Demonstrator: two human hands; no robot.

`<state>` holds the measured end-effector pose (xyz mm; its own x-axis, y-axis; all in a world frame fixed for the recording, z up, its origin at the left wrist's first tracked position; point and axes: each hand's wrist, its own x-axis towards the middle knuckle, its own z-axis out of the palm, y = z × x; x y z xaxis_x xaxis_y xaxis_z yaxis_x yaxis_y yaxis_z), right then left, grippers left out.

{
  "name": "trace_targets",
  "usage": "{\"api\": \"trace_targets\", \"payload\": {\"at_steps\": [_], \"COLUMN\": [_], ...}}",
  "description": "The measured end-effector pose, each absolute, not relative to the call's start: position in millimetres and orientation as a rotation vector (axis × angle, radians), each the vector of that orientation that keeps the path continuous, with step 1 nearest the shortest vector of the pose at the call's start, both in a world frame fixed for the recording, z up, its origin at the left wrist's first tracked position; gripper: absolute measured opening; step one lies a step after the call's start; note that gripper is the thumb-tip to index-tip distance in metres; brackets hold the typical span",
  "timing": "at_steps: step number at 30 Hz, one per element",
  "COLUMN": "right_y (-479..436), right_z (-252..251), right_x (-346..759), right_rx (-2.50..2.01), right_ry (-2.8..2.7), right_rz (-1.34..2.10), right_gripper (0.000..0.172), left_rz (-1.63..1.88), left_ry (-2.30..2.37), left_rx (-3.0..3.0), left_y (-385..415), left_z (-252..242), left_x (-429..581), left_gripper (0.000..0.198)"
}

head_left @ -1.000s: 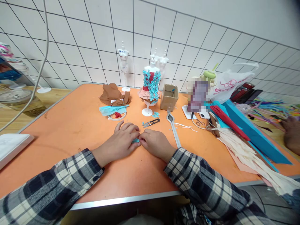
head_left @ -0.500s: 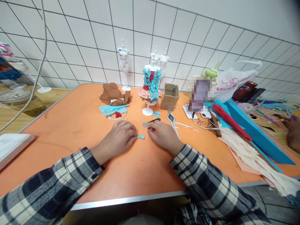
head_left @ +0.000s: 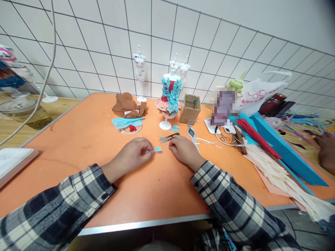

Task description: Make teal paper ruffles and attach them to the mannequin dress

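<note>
The left hand pinched a blue cloth piece, partly hidden in its grip, over the table. The right hand curled narrowly near the snips; whether it held anything, I couldn't tell. Beyond, a label and the plastic bag's pink print were unreadable.

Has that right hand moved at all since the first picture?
Yes. Judged against the black snips, the right hand has shifted rightward and slightly forward, nearer to them.
</note>
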<state>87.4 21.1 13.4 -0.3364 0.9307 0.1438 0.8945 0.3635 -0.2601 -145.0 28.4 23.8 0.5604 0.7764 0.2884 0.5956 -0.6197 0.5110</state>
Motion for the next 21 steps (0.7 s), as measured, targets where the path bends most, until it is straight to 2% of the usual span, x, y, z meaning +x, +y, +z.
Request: {"api": "trace_targets", "payload": {"at_steps": [4,6,9,11,13,21], "right_y": [23,20,10,2,-4,-9], "right_z": [10,12,16,19,20,15], "right_x": [84,79,68,59,51,38], "right_rx": [-1.587,-1.507,-1.319,-1.193,-1.099,-1.074], "right_ry": [-2.257,-2.110,-1.830,-1.638,-1.475,-1.035], "right_rz": [0.204,0.342,0.865,1.244,1.476,1.624], "right_gripper": [0.010,0.009,0.011,0.022,0.029,0.034], "left_rz": [0.708,0.706,0.728,0.742,0.745,0.803], "left_ry": [1.199,1.245,1.309,1.339,1.355,1.294], "left_rx": [2.228,2.077,1.985,1.998,2.018,2.010], "left_y": [28,29,29,29,28,18], "left_z": [19,17,17,18,20,24], "left_x": [-145,-145,-145,-144,-142,-134], "left_gripper": [0.016,0.019,0.019,0.019,0.019,0.019]}}
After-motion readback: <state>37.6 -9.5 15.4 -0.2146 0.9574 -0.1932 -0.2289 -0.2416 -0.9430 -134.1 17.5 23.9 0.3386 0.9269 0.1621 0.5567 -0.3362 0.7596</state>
